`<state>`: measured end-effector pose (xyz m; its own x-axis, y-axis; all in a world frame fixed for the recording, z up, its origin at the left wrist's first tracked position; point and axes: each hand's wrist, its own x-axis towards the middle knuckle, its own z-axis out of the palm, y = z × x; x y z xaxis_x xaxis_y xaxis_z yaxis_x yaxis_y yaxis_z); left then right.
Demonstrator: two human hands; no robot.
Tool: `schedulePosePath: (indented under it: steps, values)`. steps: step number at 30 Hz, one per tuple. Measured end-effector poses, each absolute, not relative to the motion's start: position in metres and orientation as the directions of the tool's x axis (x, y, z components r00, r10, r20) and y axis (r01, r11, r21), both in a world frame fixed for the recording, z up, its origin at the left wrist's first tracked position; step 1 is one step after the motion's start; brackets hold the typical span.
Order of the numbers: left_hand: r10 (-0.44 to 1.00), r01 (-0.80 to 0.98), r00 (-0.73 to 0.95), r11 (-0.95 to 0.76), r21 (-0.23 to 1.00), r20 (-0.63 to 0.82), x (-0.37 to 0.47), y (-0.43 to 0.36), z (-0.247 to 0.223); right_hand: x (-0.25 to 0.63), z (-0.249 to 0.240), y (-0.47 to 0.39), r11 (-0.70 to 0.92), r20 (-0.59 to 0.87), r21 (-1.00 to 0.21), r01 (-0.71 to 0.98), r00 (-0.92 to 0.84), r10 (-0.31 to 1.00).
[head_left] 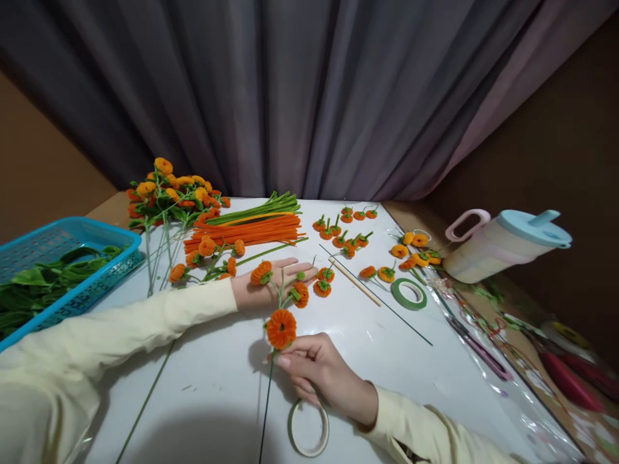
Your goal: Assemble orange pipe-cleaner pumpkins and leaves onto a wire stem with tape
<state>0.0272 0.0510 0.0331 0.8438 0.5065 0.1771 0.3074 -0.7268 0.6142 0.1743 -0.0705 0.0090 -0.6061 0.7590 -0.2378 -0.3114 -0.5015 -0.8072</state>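
Note:
My right hand [324,377] pinches the wire stem [267,412] of an orange pipe-cleaner flower spray [281,328], just below its lowest bloom. A roll of floral tape [309,452] hangs at the lower fingers of that hand. My left hand [271,283] stretches out behind the spray, palm up and fingers extended, partly covered by the blooms. Its fingertips lie beside two small orange flowers [323,287] on the white table [387,386]; whether they touch is hard to tell.
At left stand a blue basket [130,248] of green leaves and a bunch of finished flowers [164,166]. Orange pipe cleaners [251,231] lie behind my left hand. To the right are a green tape roll [422,300], a wooden stick [358,283], scissors [483,351] and a tumbler [503,248].

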Motion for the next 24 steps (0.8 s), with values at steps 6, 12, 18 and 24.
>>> schedulePosePath:
  steps: [6, 12, 18, 24]
  values:
    - [0.433, 0.393, 0.886, -0.892, 0.225, 0.170, 0.063, 0.087, 0.026, 0.177, 0.007, -0.068, -0.463, -0.209, -0.831, -0.310, -0.597, 0.775]
    - [0.459, 0.437, 0.884, -0.880, 0.185, 0.092, 0.053, 0.106, 0.027, 0.181, 0.003, -0.064, -0.447, -0.195, -0.837, -0.314, -0.593, 0.781]
    - [0.503, 0.490, 0.863, -0.855, 0.170, 0.044, 0.040, 0.116, 0.027, 0.181, 0.001, -0.063, -0.448, -0.194, -0.835, -0.319, -0.590, 0.783]
    - [0.658, 0.643, 0.724, -0.752, 0.144, 0.207, 0.022, 0.122, 0.065, 0.181, 0.002, -0.063, -0.450, -0.218, -0.841, -0.300, -0.573, 0.790]
